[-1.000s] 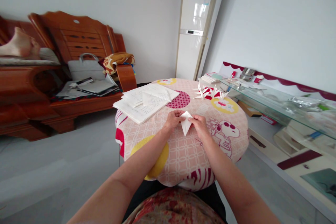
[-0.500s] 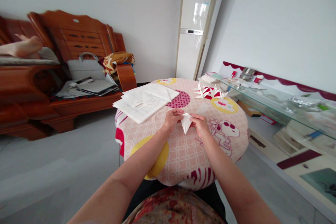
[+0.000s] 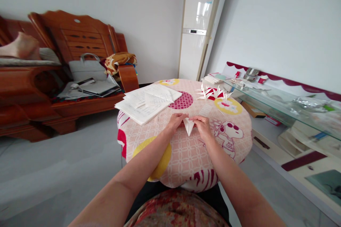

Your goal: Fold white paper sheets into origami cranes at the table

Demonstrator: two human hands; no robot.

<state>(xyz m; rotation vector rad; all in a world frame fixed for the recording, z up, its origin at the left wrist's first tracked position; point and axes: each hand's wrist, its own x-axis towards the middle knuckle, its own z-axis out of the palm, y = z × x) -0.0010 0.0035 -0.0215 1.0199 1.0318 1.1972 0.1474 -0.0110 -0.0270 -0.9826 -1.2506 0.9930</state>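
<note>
A small piece of folded white paper (image 3: 189, 127), kite-shaped with its point toward me, is held between my two hands just over the cloth-covered round table (image 3: 181, 152). My left hand (image 3: 177, 120) pinches its upper left edge. On the opposite side, the fingers of my right hand (image 3: 201, 124) are closed on its upper right edge. The fingers partly cover the paper's top. Beyond my hands, several folded paper cranes (image 3: 205, 93) stand at the table's far right. To the left lies a stack of written-on paper sheets (image 3: 149, 104).
On the left is a wooden sofa (image 3: 71, 39) with a grey bag (image 3: 87, 69) and a laptop (image 3: 99, 87); another person's foot (image 3: 25, 46) rests there. A glass-topped cabinet (image 3: 287, 108) stands close on the right. An air conditioner (image 3: 195, 17) is behind the table.
My fingers have shifted along the folded paper's top edge, and its upper tip is now lower and more covered. The other person's foot on the sofa has moved.
</note>
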